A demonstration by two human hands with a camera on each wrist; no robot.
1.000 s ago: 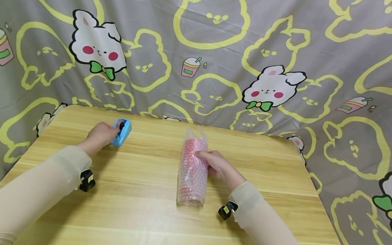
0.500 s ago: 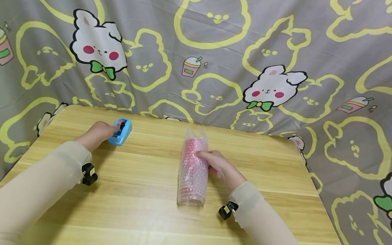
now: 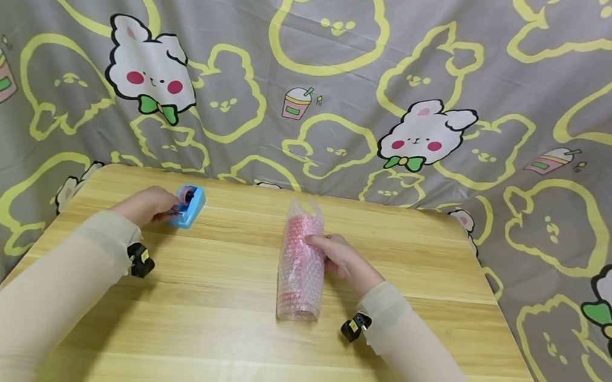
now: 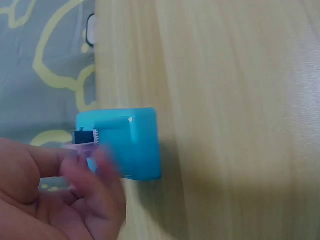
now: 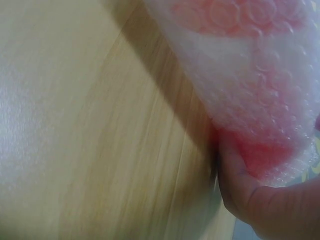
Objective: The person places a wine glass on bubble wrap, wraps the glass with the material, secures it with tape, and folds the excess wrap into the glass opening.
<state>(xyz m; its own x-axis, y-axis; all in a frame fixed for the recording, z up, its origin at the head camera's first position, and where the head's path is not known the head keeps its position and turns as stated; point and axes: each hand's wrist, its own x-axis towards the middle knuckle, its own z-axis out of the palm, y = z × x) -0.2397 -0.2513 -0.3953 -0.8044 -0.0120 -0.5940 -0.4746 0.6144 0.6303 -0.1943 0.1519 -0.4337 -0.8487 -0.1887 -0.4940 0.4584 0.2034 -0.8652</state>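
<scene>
A blue tape dispenser [image 3: 195,207] with a roll of tape in it stands at the back left of the table. At its near left side is my left hand [image 3: 153,203]. In the left wrist view, thumb and fingers of the left hand [image 4: 75,192] pinch the clear tape end [image 4: 84,147] beside the toothed cutter; the fingertips are blurred. Lengthwise at mid-table lies a bundle of bubble wrap [image 3: 301,269] around something pink and white. My right hand [image 3: 337,253] grips it from the right, thumb on top, the other fingers mostly hidden.
The wooden table [image 3: 216,341] ends at a grey curtain [image 3: 341,97] with yellow outlines and rabbit prints, which hangs behind and at both sides. A small black wrist camera [image 3: 141,260] sits on the left sleeve, another [image 3: 355,327] on the right.
My left hand has drawn back slightly from the tape roll toward the left and near side of the dispenser. The right hand and the bubble-wrapped bundle have stayed in place.
</scene>
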